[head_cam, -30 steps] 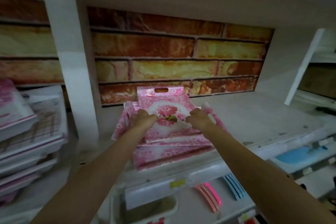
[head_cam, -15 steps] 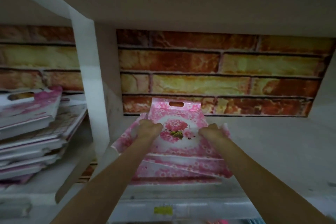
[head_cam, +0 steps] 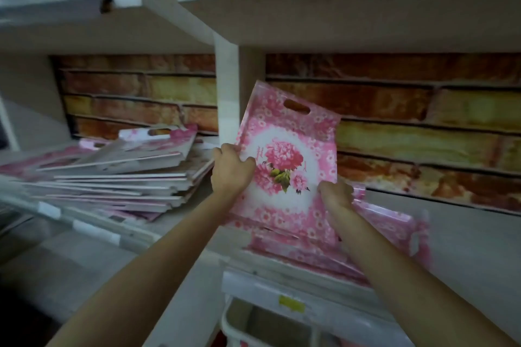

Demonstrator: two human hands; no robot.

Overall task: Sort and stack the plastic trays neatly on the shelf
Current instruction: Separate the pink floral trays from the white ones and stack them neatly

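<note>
Pink floral plastic tray (head_cam: 287, 166), handle slot uppermost, tilted up.
Left hand (head_cam: 231, 170) and right hand (head_cam: 336, 196) clamp its edges, above pink tray stack (head_cam: 389, 231); right of white shelf post (head_cam: 227, 93).

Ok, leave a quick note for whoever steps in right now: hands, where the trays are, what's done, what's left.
Left hand: grip on the left edge of the lifted pink floral tray.
Right hand: grip on its lower right edge.
The tray is tilted up on end above the small pink pile in the right bay of the shelf.
Left bay: taller stack, edges uneven and fanned out.
Done: trays split between two bays.
Left: set this tray down and square up both piles.
</note>
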